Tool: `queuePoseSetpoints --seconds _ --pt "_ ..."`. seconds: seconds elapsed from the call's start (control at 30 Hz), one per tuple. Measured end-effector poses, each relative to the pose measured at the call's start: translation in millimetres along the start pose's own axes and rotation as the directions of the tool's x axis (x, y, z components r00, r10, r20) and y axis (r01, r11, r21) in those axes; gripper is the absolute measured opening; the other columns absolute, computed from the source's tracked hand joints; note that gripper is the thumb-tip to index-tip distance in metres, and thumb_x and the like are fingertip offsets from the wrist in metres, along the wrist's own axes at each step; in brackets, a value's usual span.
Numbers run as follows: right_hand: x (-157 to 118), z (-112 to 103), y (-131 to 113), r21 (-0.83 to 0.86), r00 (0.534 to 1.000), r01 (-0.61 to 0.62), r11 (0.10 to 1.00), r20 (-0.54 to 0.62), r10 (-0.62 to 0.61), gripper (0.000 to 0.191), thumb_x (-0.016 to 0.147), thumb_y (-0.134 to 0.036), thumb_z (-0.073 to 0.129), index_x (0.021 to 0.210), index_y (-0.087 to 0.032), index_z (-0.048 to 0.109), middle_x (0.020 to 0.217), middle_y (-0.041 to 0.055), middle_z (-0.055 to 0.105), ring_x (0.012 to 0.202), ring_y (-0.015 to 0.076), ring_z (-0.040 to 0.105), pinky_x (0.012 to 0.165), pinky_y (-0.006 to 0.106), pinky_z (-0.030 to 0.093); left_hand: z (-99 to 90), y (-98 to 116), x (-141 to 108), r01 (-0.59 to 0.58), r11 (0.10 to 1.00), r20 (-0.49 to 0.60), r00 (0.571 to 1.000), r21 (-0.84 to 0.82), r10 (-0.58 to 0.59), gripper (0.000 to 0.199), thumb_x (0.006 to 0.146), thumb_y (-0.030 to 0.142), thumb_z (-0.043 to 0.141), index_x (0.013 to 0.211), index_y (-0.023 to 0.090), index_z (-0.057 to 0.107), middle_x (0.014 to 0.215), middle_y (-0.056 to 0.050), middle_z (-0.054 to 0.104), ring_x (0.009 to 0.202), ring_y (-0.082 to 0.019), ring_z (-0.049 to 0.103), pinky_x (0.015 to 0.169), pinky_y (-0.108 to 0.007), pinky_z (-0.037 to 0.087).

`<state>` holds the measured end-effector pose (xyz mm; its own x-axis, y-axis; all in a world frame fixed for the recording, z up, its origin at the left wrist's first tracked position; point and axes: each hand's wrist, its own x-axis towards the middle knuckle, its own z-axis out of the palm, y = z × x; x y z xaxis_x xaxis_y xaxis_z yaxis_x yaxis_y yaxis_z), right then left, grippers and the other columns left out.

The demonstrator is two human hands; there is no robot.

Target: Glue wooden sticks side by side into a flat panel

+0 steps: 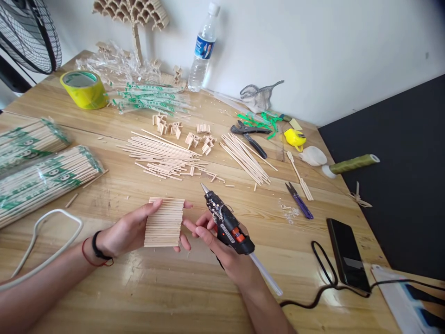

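My left hand is closed around a flat panel of wooden sticks laid side by side, thumb on top and fingertips showing past its right edge. In my right hand is a black glue gun, its nozzle pointing up and to the left and a clear glue stick poking out at the back. The right fingertips are close to the panel's right edge; whether they touch it I cannot tell. Beyond my hands lie loose wooden sticks and small glued stick pieces.
Bagged sticks and a white cable lie at left. Yellow tape, a water bottle and a stick-built tree stand behind. Pliers, purple snips and a phone with a black cord are at right.
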<state>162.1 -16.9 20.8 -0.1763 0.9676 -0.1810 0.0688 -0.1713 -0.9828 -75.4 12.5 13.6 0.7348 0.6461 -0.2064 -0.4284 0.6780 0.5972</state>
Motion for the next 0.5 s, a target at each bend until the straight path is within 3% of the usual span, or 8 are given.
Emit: queuePoseSetpoints --seconds 0.37,0.5 --pt "-2.0 -2.0 -0.5 -0.003 1.000 -0.009 1.000 0.022 0.009 0.029 0.095 -0.044 0.077 0.081 -0.023 0.063 0.093 0.0043 0.069 0.087 0.0232 0.070 0.078 0.038 0.056 -2.8 -0.2 1.1 -0.023 1.000 0.043 0.999 -0.019 0.024 0.055 0.105 0.059 0.058 0.142 0.021 0.071 0.127 -0.017 0.078 0.106 -0.035 0.078 0.092 -0.044 0.057" --pt "-1.0 -2.0 0.6 -0.084 0.995 0.012 0.996 -0.093 -0.020 0.028 0.094 -0.045 0.078 0.086 -0.024 0.062 0.094 0.0053 0.073 0.084 0.0223 0.070 0.078 0.036 0.056 -3.2 0.5 0.1 -0.003 0.999 0.030 1.000 0.041 0.002 0.057 0.102 0.063 0.060 0.141 0.023 0.072 0.129 -0.014 0.077 0.105 -0.036 0.077 0.091 -0.044 0.057"
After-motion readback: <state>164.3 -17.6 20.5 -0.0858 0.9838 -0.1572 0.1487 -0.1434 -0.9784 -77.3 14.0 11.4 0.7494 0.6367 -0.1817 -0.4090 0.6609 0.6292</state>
